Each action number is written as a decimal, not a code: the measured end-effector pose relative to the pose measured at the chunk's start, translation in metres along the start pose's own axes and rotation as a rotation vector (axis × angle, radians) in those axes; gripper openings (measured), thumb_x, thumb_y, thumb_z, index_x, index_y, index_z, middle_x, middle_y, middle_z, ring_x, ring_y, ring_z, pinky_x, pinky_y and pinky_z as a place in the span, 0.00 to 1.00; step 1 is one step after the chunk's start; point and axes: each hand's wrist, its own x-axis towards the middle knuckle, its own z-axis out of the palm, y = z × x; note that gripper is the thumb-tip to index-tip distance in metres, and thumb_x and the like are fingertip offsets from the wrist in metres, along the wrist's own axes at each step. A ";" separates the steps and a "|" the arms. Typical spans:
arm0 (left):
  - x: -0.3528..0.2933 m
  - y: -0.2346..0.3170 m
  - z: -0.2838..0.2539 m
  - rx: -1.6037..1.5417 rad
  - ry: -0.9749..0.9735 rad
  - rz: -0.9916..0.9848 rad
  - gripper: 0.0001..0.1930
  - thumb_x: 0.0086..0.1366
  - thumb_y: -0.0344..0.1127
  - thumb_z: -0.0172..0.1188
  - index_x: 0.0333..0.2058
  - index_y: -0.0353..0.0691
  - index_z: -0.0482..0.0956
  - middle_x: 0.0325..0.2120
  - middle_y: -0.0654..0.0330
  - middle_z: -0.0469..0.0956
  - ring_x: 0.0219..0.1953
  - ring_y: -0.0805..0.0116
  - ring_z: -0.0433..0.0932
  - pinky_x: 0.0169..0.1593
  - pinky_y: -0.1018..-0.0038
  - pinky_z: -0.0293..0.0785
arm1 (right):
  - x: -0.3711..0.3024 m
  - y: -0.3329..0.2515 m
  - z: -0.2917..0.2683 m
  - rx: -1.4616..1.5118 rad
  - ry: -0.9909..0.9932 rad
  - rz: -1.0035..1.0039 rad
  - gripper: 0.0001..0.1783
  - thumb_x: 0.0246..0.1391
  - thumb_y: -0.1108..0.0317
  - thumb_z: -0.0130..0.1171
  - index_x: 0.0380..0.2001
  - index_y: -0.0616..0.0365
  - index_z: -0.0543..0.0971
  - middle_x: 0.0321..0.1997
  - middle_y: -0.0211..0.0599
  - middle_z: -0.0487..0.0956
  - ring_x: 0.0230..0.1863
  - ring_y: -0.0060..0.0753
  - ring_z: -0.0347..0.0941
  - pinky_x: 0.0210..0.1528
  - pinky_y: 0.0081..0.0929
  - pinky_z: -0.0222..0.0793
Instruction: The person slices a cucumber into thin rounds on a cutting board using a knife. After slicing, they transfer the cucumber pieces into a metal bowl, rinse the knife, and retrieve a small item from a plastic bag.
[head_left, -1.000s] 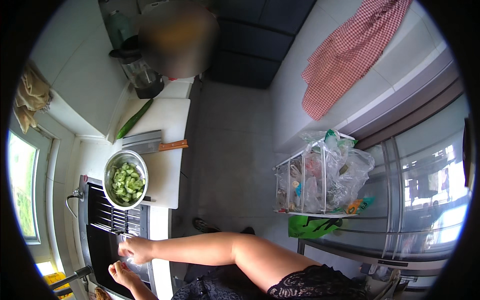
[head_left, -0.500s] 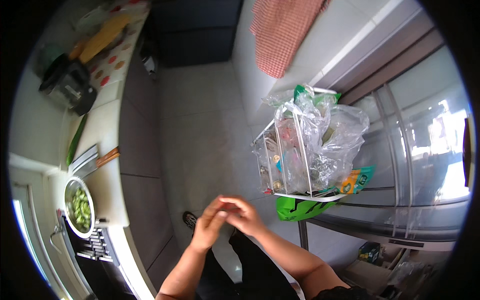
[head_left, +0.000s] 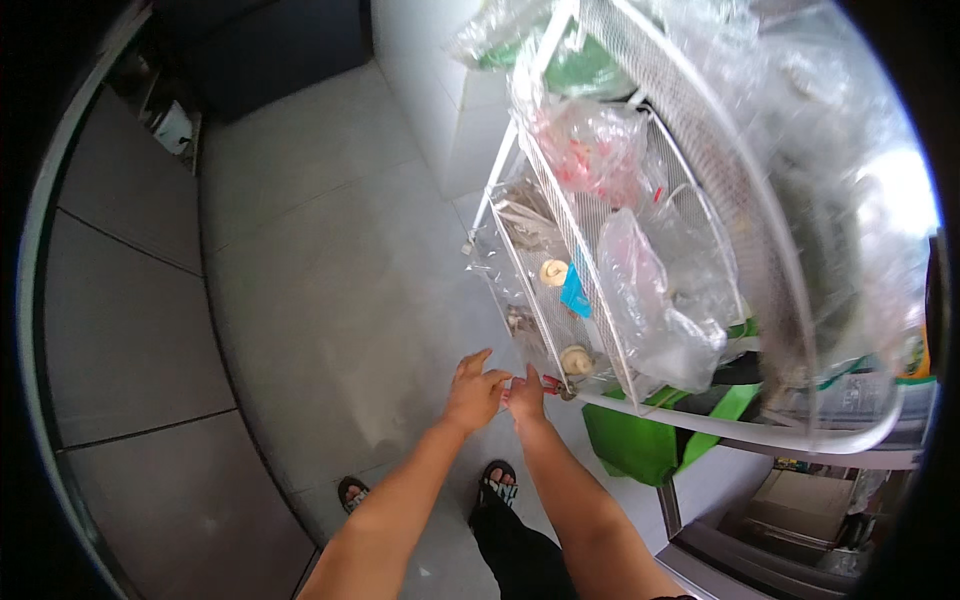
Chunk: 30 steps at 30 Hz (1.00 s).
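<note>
Both my hands are low beside the near corner of a white wire basket rack [head_left: 574, 225]. My left hand [head_left: 474, 396] has its fingers stretched apart, next to my right hand. My right hand [head_left: 527, 397] is at the bottom basket's corner, with its fingers around a small red thing [head_left: 550, 384] whose kind I cannot make out. Some red also shows between the two hands. In the bottom basket lie pale round pieces [head_left: 577, 360], perhaps garlic or onion, and a blue packet [head_left: 575, 293]. Crumpled clear plastic bags [head_left: 650, 300] fill the basket above.
A green bag [head_left: 635, 437] hangs at the rack's near side. Grey cabinets [head_left: 130, 310] line the left, with the tiled floor [head_left: 330, 290] between. Clear bags [head_left: 840, 180] bulge from the top basket. At lower right are shelves with a cardboard box [head_left: 805, 503].
My view has turned down and closer to the rack, and the counter has left the picture. My hands, together before, have moved apart and to the rack's lower corner.
</note>
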 end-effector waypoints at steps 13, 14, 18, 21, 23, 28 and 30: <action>0.116 -0.090 0.091 -0.406 0.164 -0.103 0.26 0.53 0.25 0.66 0.51 0.36 0.70 0.44 0.52 0.78 0.43 0.60 0.79 0.46 0.68 0.76 | 0.072 -0.007 0.018 -0.101 -0.128 -1.066 0.31 0.46 0.90 0.41 0.51 0.54 0.78 0.54 0.43 0.78 0.58 0.43 0.72 0.61 0.33 0.64; 0.118 -0.085 0.083 -0.599 0.210 -0.221 0.25 0.52 0.24 0.68 0.49 0.37 0.70 0.37 0.56 0.78 0.41 0.67 0.78 0.43 0.72 0.76 | 0.074 -0.008 0.018 -0.130 -0.160 -1.037 0.30 0.49 0.89 0.41 0.51 0.55 0.78 0.53 0.42 0.78 0.57 0.41 0.72 0.61 0.31 0.63; 0.125 -0.100 0.079 -0.567 -0.007 0.011 0.24 0.50 0.24 0.68 0.46 0.39 0.70 0.30 0.59 0.79 0.31 0.66 0.79 0.39 0.69 0.77 | 0.080 -0.005 0.010 -0.154 -0.100 -0.917 0.19 0.50 0.88 0.44 0.41 0.60 0.77 0.43 0.40 0.79 0.48 0.37 0.74 0.53 0.27 0.66; 0.123 -0.096 0.079 -0.270 -0.001 0.162 0.18 0.53 0.22 0.63 0.42 0.39 0.69 0.26 0.55 0.77 0.29 0.62 0.79 0.36 0.67 0.76 | 0.079 0.004 0.009 -0.292 0.127 -0.921 0.11 0.48 0.85 0.46 0.33 0.63 0.74 0.36 0.45 0.77 0.41 0.43 0.74 0.46 0.34 0.67; 0.128 -0.092 0.073 -0.279 0.153 0.111 0.13 0.54 0.20 0.58 0.36 0.39 0.68 0.23 0.52 0.75 0.26 0.55 0.77 0.34 0.65 0.74 | 0.077 0.013 0.011 -0.376 0.340 -0.960 0.09 0.47 0.83 0.48 0.33 0.64 0.74 0.36 0.48 0.77 0.40 0.49 0.74 0.44 0.39 0.68; 0.140 -0.132 0.050 -0.138 0.459 0.392 0.14 0.50 0.16 0.55 0.35 0.38 0.70 0.33 0.51 0.75 0.31 0.53 0.77 0.38 0.64 0.74 | 0.115 0.011 0.013 -0.756 0.329 -0.703 0.20 0.48 0.78 0.53 0.47 0.64 0.74 0.42 0.53 0.76 0.44 0.56 0.73 0.48 0.47 0.67; 0.134 -0.135 0.048 -0.029 0.348 0.532 0.18 0.50 0.15 0.53 0.40 0.40 0.74 0.42 0.51 0.74 0.37 0.51 0.78 0.40 0.63 0.75 | 0.130 0.005 0.022 -0.643 0.468 -0.761 0.27 0.48 0.74 0.59 0.54 0.66 0.70 0.50 0.57 0.75 0.51 0.58 0.72 0.56 0.44 0.66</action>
